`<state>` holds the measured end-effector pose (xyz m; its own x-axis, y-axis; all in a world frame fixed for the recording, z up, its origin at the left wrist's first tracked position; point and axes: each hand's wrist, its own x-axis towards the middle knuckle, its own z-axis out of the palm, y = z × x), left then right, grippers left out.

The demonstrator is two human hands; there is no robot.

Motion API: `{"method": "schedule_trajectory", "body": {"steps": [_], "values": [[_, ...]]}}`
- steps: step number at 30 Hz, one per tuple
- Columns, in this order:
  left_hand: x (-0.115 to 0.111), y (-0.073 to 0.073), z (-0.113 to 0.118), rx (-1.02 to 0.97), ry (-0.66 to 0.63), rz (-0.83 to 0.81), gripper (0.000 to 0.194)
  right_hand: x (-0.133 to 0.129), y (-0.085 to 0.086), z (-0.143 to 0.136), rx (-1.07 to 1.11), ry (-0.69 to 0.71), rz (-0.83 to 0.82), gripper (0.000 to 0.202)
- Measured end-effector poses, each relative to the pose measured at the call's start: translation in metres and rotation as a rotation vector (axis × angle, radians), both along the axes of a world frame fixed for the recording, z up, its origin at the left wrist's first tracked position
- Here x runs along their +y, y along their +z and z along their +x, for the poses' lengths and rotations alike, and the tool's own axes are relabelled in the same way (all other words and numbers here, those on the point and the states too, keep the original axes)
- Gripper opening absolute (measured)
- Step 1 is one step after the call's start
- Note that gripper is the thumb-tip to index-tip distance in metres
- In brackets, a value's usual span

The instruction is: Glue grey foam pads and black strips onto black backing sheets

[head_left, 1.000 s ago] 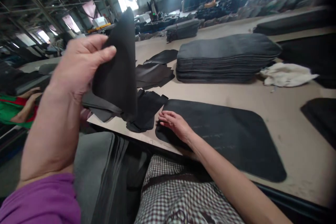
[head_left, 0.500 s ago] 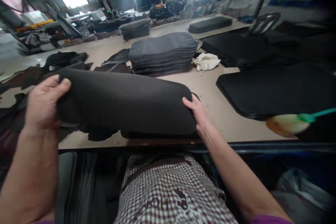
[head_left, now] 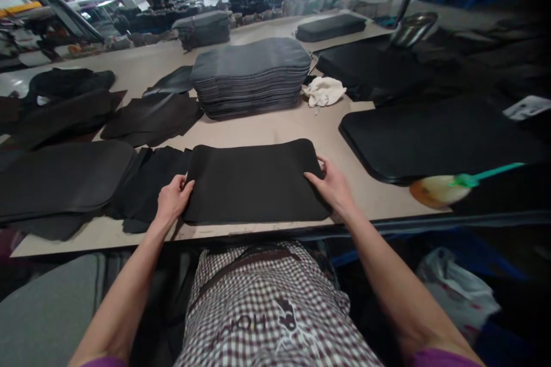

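Observation:
A black rectangular sheet (head_left: 253, 183) with rounded corners lies in front of me near the table's front edge. My left hand (head_left: 172, 202) grips its left edge, thumb on top and the other fingers partly hidden. At the right edge, my right hand (head_left: 334, 184) pinches the sheet between thumb and fingers. Behind it stands a thick stack of dark grey sheets (head_left: 252, 77) of similar shape. Scraps of black material (head_left: 157, 175) lie just left of my left hand, beside some larger dark sheets (head_left: 64, 175).
A white crumpled cloth (head_left: 323, 92) sits right of the stack. A pile of black panels (head_left: 430, 137) occupies the right side, with a yellowish container (head_left: 434, 190) and a green-handled brush (head_left: 491, 176) at its front. Further dark stacks (head_left: 202, 28) stand toward the back.
The sheet has come down from a raised, tilted position and now lies flat on the table. My left hand has moved right and down with it; my right hand stays at the right edge.

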<state>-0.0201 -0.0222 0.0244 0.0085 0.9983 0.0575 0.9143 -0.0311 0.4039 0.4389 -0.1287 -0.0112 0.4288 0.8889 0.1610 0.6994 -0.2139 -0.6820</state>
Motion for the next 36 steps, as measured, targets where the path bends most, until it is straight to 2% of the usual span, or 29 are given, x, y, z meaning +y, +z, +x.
{"method": "schedule_trajectory", "body": {"steps": [5, 17, 23, 27, 29, 30, 33, 36], "values": [[-0.001, 0.003, 0.001, 0.168, 0.050, -0.066, 0.038, 0.001, 0.003, 0.000, -0.113, -0.067, -0.127, 0.069], [0.000, -0.001, 0.000, 0.227, 0.066, -0.127, 0.041, 0.001, -0.006, 0.002, -0.103, -0.068, -0.098, 0.069], [-0.002, -0.002, -0.002, 0.244, 0.054, -0.132, 0.041, 0.000, -0.015, 0.005, -0.114, -0.042, -0.036, 0.065], [-0.010, -0.002, 0.002, 0.253, 0.030, -0.065, 0.049, -0.012, -0.010, 0.004, -0.228, -0.017, 0.149, 0.049], [-0.016, -0.004, 0.004, 0.252, -0.007, 0.066, 0.062, -0.028, -0.007, 0.012, -0.271, -0.102, 0.323, 0.042], [-0.018, -0.006, 0.004, 0.242, -0.037, 0.131, 0.067, -0.039, -0.007, 0.019, -0.292, -0.191, 0.423, 0.039], [-0.023, -0.016, 0.005, 0.184, -0.148, 0.215, 0.072, -0.081, -0.016, 0.059, -0.408, -0.568, 0.681, 0.039], [-0.023, -0.025, 0.007, 0.162, -0.160, 0.191, 0.075, -0.125, -0.035, 0.119, -0.477, -0.846, 0.712, 0.057]]}}
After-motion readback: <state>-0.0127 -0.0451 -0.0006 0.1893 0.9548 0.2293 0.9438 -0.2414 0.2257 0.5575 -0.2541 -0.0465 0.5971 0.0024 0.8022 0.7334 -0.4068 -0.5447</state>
